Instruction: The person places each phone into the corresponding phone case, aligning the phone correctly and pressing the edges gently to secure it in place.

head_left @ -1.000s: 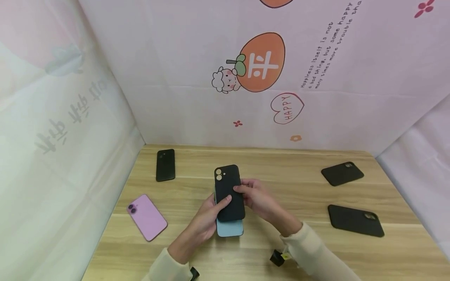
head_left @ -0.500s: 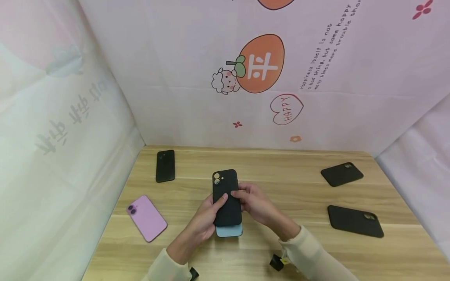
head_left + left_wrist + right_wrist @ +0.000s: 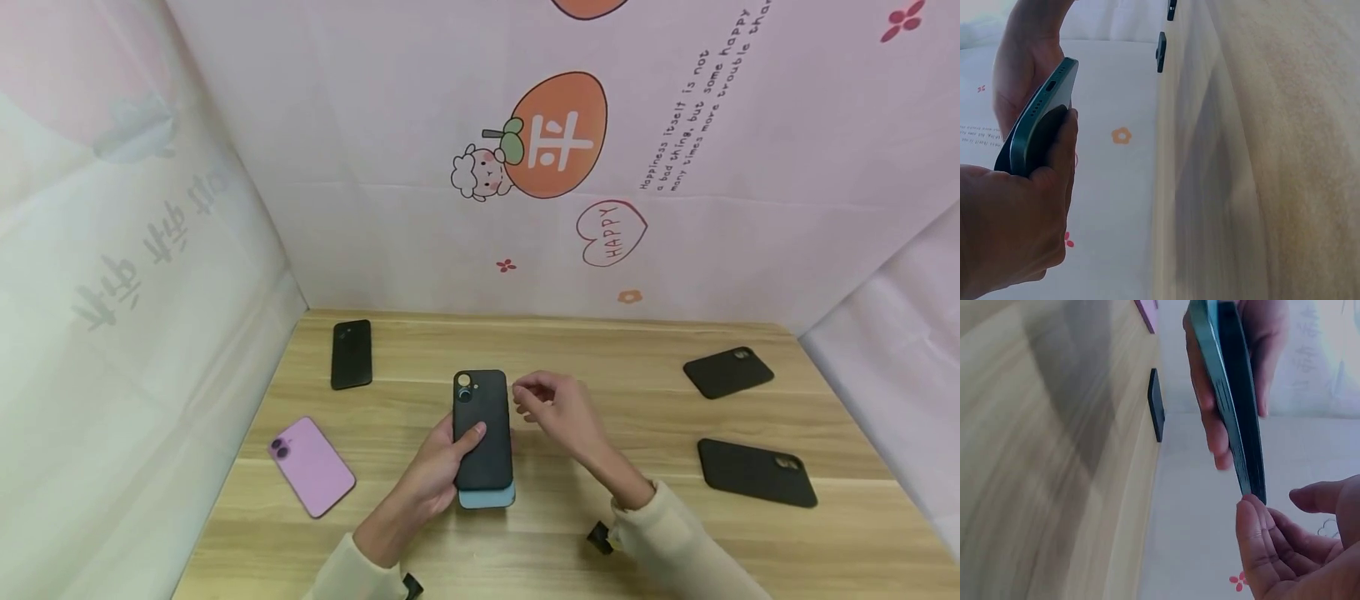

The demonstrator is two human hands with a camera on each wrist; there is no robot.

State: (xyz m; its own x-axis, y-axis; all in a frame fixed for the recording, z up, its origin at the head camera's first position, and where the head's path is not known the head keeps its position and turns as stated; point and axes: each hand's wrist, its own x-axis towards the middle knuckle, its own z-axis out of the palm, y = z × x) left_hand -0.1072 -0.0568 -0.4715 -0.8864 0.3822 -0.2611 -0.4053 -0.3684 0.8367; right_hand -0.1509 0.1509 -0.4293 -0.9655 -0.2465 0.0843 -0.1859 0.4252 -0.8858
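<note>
In the head view my left hand (image 3: 431,467) grips a light blue phone (image 3: 487,499) together with a black phone case (image 3: 491,412), its thumb lying on the case. The case lies over the phone's back, shifted upward, so a blue strip of the phone shows at the lower end. A gap between case and phone shows in the right wrist view. My right hand (image 3: 561,412) is beside the case's upper right edge, holding nothing, its fingers loosely bent. Whether its fingertips (image 3: 1249,512) touch the phone's end cannot be told.
A pink phone (image 3: 313,467) and a black phone (image 3: 352,354) lie on the wooden table (image 3: 615,358) at the left. On the right lie two more black phone cases, an upper one (image 3: 723,373) and a lower one (image 3: 750,473). Printed cloth (image 3: 390,242) hangs behind.
The black case has slid down over the blue phone, leaving less blue showing. My right hand has let go of the case's right side and moved up and right.
</note>
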